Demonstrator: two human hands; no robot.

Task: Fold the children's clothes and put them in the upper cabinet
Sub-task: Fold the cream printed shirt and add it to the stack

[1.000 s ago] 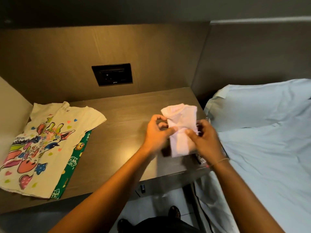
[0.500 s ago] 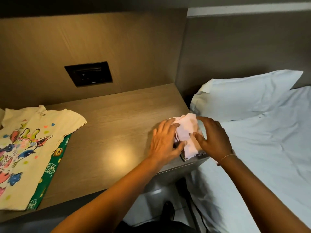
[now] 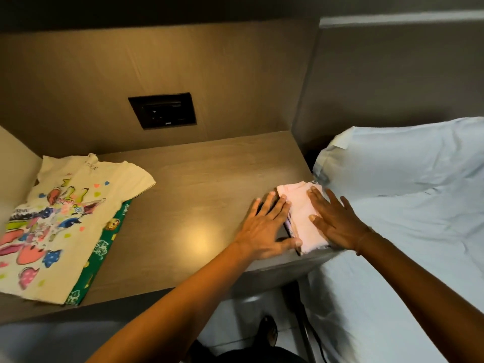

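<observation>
Two hands had lowered the folded pink garment [image 3: 301, 205] from mid-air onto the counter [image 3: 196, 184], at its right edge beside the bed [image 3: 419, 231]. The left hand [image 3: 264, 226] and right hand [image 3: 335, 224] pressed it with flat fingers, each grip released. This fold looked finished, while the printed T-shirt [image 3: 60, 218] lay unfolded.

You are working in dim, warm light. A soft round glare spot sits on the wooden desktop [image 3: 183, 184] just left of your left hand [image 3: 264, 229], so the lamp is probably overhead. The pale bed sheet [image 3: 406, 271] reads brightest, with a cool cast. The top band of the frame and the floor below the desk sink into dark. Straight edges bow toward the borders. Fine detail is soft, and the black socket plate [image 3: 162, 111] shows only smeared markings.
</observation>
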